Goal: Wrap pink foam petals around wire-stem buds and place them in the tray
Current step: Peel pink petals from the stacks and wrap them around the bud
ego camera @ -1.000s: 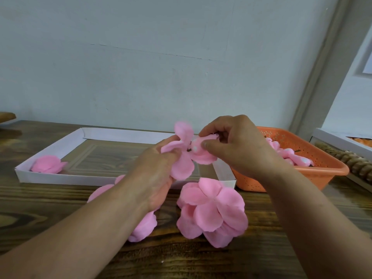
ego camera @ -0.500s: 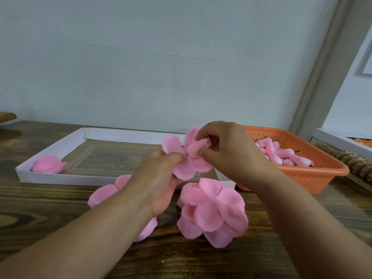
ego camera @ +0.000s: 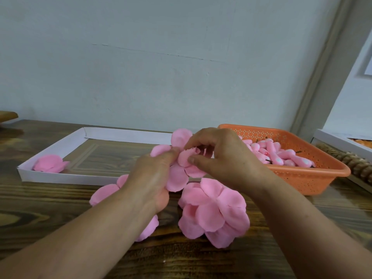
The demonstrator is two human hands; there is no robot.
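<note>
Above the table's middle I hold a pink foam petal piece (ego camera: 178,174) with both hands. My left hand (ego camera: 153,178) grips it from the left and below. My right hand (ego camera: 219,158) pinches one petal that curls around the centre; the bud itself is hidden by petals and fingers. A loose stack of pink petal pieces (ego camera: 215,212) lies on the table just below my hands, and another (ego camera: 106,192) lies partly under my left forearm. The white tray (ego camera: 58,179) sits at the back left with one finished pink flower (ego camera: 50,163) in its left corner.
An orange perforated basket (ego camera: 314,178) at the right holds several pink buds (ego camera: 277,154) with dark wire stems. A white box (ego camera: 340,140) and a brown ridged object (ego camera: 354,165) stand at the far right. The wall runs close behind the wooden table (ego camera: 40,214).
My hands have turned the petal piece and shifted slightly left and lower. My right fingers now fold one petal inward over the centre, and more of the basket's buds show.
</note>
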